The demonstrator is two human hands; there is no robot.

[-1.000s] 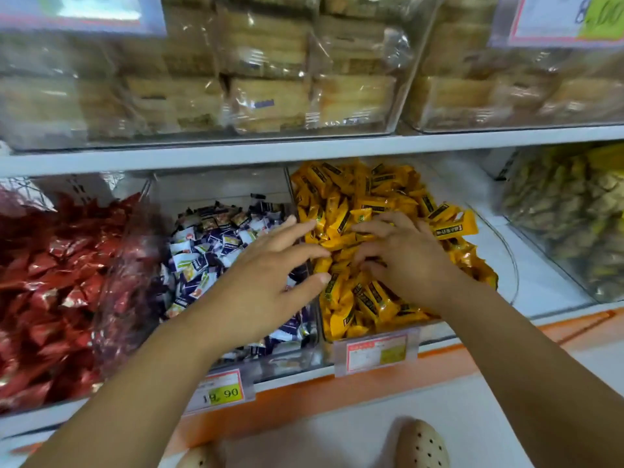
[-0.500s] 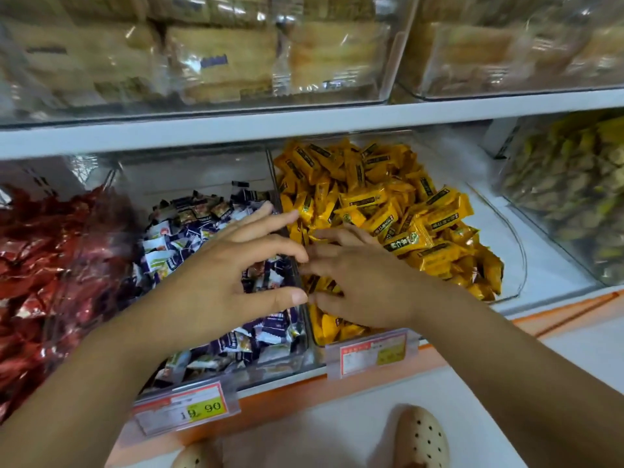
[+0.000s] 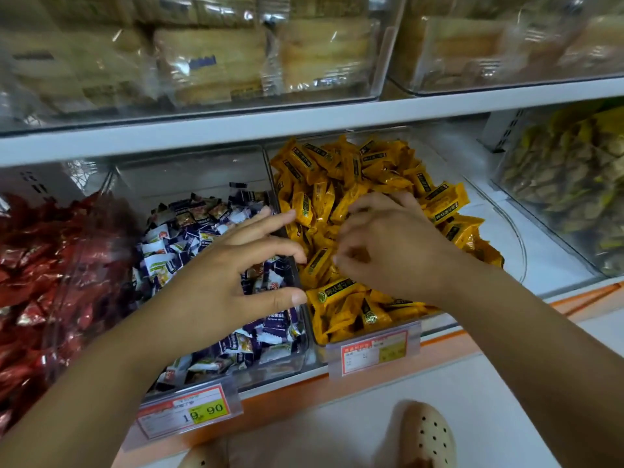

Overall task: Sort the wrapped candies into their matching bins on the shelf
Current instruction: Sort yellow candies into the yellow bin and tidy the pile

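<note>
Candies (image 3: 169, 241), purple-white, behind price tag (image 3: 190, 412) reading 19.90.

My right hand (image 3: 395, 251) blurred at its curled fingers (image 3: 342, 261), whether it pinches one of the yellow candies (image 3: 332, 293) unclear, red candies (image 3: 40, 265) cut by the left edge, upper-shelf packets (image 3: 209, 62) smeared

left hand (image 3: 216, 285) above middle bin (image 3: 189, 177) | right hand (image 3: 395, 251) in next bin (image 3: 506, 231) rightward | price tags (image 3: 373, 352) in front | biscuit packs (image 3: 216, 62) on upper shelf (image 3: 304, 119)

Soft even light, blurred upper edges
</note>
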